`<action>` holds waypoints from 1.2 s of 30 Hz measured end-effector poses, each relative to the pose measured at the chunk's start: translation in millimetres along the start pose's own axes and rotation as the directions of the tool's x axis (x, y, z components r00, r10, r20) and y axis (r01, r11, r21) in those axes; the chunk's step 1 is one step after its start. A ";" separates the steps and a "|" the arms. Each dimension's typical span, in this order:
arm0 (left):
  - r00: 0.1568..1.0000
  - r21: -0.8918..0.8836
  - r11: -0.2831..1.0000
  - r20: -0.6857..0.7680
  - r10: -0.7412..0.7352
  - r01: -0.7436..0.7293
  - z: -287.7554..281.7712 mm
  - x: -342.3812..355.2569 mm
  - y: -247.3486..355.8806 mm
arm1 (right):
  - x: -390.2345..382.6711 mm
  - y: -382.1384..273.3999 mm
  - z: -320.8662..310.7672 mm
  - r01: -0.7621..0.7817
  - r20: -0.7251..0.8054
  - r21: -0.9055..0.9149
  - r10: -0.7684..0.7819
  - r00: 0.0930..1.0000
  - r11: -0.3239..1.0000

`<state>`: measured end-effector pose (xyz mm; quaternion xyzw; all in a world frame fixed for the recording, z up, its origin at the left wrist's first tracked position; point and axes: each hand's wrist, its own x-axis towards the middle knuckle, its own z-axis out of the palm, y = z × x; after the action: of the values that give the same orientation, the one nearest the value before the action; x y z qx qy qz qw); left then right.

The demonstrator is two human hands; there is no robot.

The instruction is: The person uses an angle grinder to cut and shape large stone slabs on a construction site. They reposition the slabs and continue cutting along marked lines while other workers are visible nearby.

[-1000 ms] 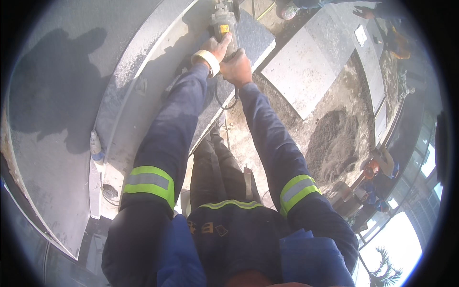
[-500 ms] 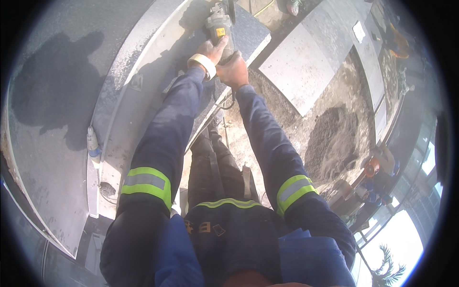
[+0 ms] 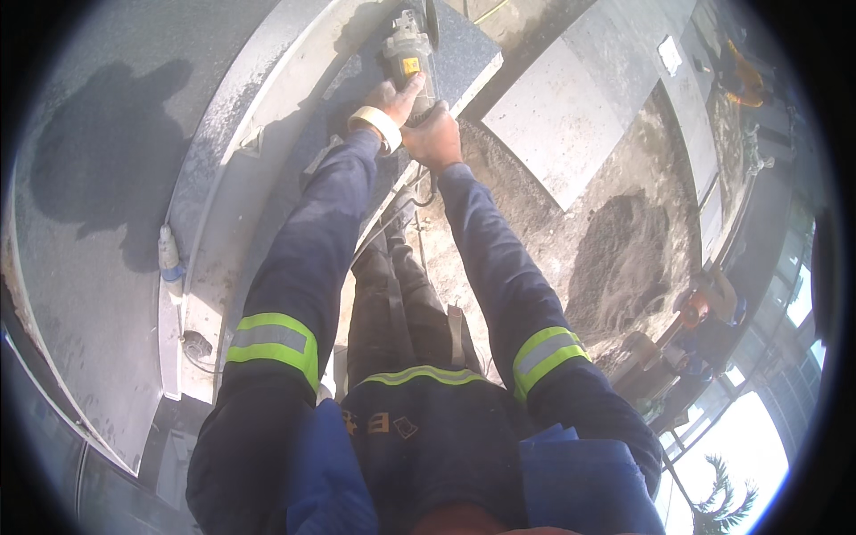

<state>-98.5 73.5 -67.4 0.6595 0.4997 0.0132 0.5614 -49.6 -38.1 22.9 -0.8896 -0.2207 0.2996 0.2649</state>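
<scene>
An angle grinder with a grey body and a yellow label is held out in front of me, its disc upright on the right side. My left hand wraps around the left of the body, thumb along the top. Around that wrist sits a cream ring that looks like a roll of tape. At the rear end, my right hand is closed on the grinder. Beneath it lies a dark speckled stone slab with a pale edge. Whether the disc touches the slab cannot be made out.
A curved stone ledge runs along the left, with a grey and blue connector and its cable lying on it. Pale paving slabs and a dark sand heap are on the right. A cable hangs below the grinder.
The grinder and both hands stay nearly in place. My view has shifted slightly, and the dusty haze over the slab looks thinner.
</scene>
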 end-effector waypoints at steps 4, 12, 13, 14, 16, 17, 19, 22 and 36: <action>0.999 0.006 1.000 -0.038 0.017 -0.016 7.2 -1.3 -14.4 | -6.4 5.2 0.0 -0.011 0.043 -0.016 0.011 0.999 1.000; 1.000 -0.001 1.000 0.022 0.000 0.000 10.7 -31.8 -10.2 | -24.7 18.7 -3.3 -0.025 0.048 -0.018 0.026 0.998 1.000; 0.999 -0.016 0.999 -0.025 0.027 -0.027 12.7 -34.9 -12.0 | -27.1 19.3 -2.9 -0.023 0.047 -0.014 0.024 0.999 1.000; 0.999 -0.027 0.999 -0.019 0.030 -0.030 13.9 -37.7 -11.7 | -29.1 20.9 -2.8 -0.022 0.044 -0.010 0.023 0.999 1.000; 0.999 -0.049 0.998 -0.007 0.036 -0.036 15.1 -42.7 -11.6 | -31.9 24.2 -3.5 -0.029 0.055 -0.010 0.030 0.998 1.000; 0.999 -0.057 0.998 0.007 0.036 -0.035 15.8 -44.3 -11.7 | -33.3 25.7 -5.1 -0.038 0.066 -0.013 0.039 0.997 0.999; 0.999 -0.071 0.997 0.035 0.035 -0.033 16.6 -47.3 -11.9 | -36.4 29.0 -6.4 -0.036 0.066 -0.014 0.037 0.997 0.999; 0.999 -0.042 0.998 0.018 0.044 -0.044 20.5 -54.4 -16.1 | -40.8 36.9 -2.8 -0.013 0.049 -0.004 0.013 0.999 1.000; 0.998 -0.054 0.996 -0.008 0.065 -0.065 32.3 -86.3 -29.5 | -65.0 56.0 0.5 -0.034 0.054 -0.022 0.035 0.998 0.999</action>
<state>-142.0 -12.0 -54.6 0.6598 0.4793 0.0473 0.5768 -83.9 -116.5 15.8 -0.8876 -0.2155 0.3259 0.2441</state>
